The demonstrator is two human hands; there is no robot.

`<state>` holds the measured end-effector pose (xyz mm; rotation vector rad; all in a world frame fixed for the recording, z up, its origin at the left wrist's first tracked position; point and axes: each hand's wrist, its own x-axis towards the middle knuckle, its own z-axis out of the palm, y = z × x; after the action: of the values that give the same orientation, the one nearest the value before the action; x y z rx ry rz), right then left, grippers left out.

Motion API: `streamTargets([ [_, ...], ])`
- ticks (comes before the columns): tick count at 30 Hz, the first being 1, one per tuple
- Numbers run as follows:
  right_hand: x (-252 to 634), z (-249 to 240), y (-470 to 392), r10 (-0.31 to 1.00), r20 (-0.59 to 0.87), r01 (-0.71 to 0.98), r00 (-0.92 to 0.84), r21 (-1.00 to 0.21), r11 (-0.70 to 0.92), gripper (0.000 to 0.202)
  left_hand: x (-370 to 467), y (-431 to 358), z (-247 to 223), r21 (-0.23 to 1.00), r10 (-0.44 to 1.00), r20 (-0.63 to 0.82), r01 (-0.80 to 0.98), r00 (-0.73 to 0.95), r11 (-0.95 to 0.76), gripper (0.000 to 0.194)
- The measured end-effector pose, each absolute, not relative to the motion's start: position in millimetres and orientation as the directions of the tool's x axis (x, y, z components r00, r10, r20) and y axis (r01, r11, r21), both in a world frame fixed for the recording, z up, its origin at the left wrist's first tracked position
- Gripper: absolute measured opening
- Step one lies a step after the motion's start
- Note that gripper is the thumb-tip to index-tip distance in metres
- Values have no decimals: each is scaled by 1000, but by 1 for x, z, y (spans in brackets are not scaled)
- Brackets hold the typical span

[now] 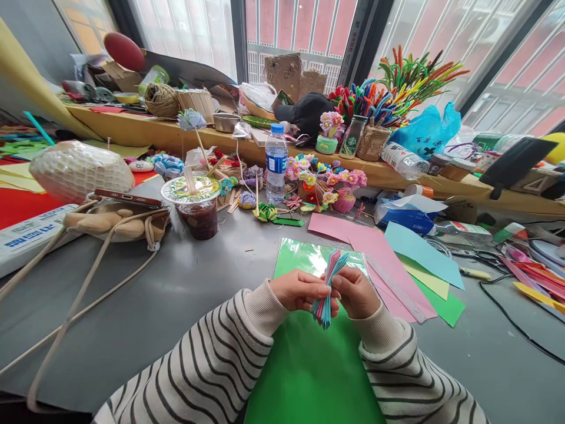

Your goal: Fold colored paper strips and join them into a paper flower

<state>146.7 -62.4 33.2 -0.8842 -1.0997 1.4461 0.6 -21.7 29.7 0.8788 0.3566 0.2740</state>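
Observation:
A bundle of narrow folded paper (325, 303), pink and light blue, stands upright between my hands, pinched at its middle and fanned at both ends. My left hand (304, 291) grips it from the left with thumb and fingers. From the right, my right hand (356, 292) pinches the blue side near the middle. Beneath both hands lies a green sheet (309, 365), with a clear plastic sleeve (291, 253) showing at its far end.
Pink paper (375, 250), blue paper (424, 253) and a clear ruler (397, 288) lie right of the green sheet. A drink cup (198, 215), a water bottle (276, 168) and paper flowers (348, 179) stand behind. A strapped bag (117, 224) is left, scissors (479, 256) right.

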Motion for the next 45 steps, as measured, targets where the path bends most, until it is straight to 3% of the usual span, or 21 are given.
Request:
streamTargets([
  [12,154,32,-62,982,-53,-209,-181,-974,-91,29,0,-28,48,925,554,-194,-37,810,378,24],
  [25,156,35,-59,992,-99,-22,-80,-995,-101,29,-2,-24,45,965,640,-202,39,742,259,26],
  [28,154,34,-58,997,-71,12,-15,-997,-71,27,0,-24,39,989,687,-132,53,715,134,30],
  [31,152,31,-54,999,-46,7,25,-999,-46,28,5,-28,35,985,766,-5,137,643,-109,31],
  [34,151,27,-51,995,-62,-39,72,-997,-60,30,10,-34,35,886,817,158,286,554,-365,31],
  [36,151,25,-51,993,-78,-71,87,-995,-71,29,12,-34,35,843,817,216,320,534,-432,32],
  [38,151,24,-52,993,-79,-89,91,-994,-70,29,12,-31,35,899,807,165,250,567,-359,33],
  [40,151,24,-53,993,-69,-74,92,-995,-62,29,9,-26,35,985,763,26,114,646,-130,32],
  [42,151,24,-54,994,-58,-34,92,-998,-55,29,6,-22,35,994,715,-110,61,690,94,34],
  [45,151,24,-54,994,-57,6,97,-998,-58,27,3,-19,34,973,698,-185,29,692,229,36],
])
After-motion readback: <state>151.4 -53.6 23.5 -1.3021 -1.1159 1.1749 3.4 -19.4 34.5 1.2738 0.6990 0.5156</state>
